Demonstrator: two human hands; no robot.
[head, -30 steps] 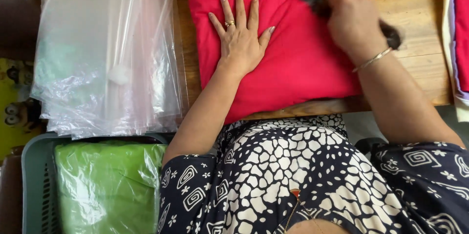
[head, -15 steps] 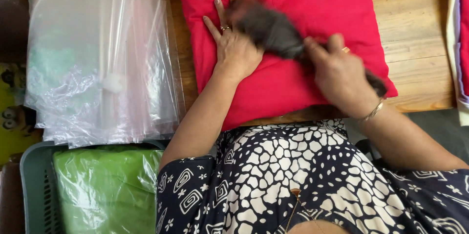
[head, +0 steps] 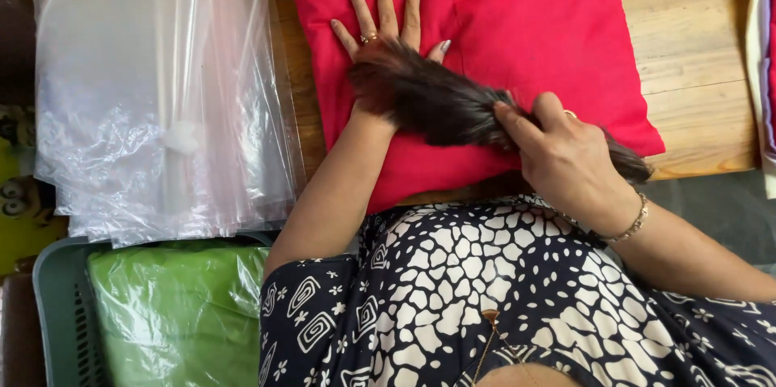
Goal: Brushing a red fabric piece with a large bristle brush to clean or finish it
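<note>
Sweeping back toward the body now, the dark feather brush (head: pixel 436 100) has crossed the red cloth (head: pixel 517 39) on the worktop (head: pixel 687 47) and lies over the left hand (head: pixel 384 31), which stays flat and open. The right hand (head: pixel 566 156) grips the brush handle, so the cloth looks nearly dusted.

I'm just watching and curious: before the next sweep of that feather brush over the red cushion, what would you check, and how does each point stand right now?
1. Right hand grips the dark feather brush: ok.
2. Left hand lies flat on the red cushion, fingers spread: ok.
3. Brush feathers clear of the left hand: not ok, they lie across its back and wrist.
4. Cushion fully on the wooden table: cannot tell, its near edge is hidden.
5. Stack of clear plastic bags lies apart from the cushion: ok.
6. Lint left on the cushion: cannot tell.
</note>
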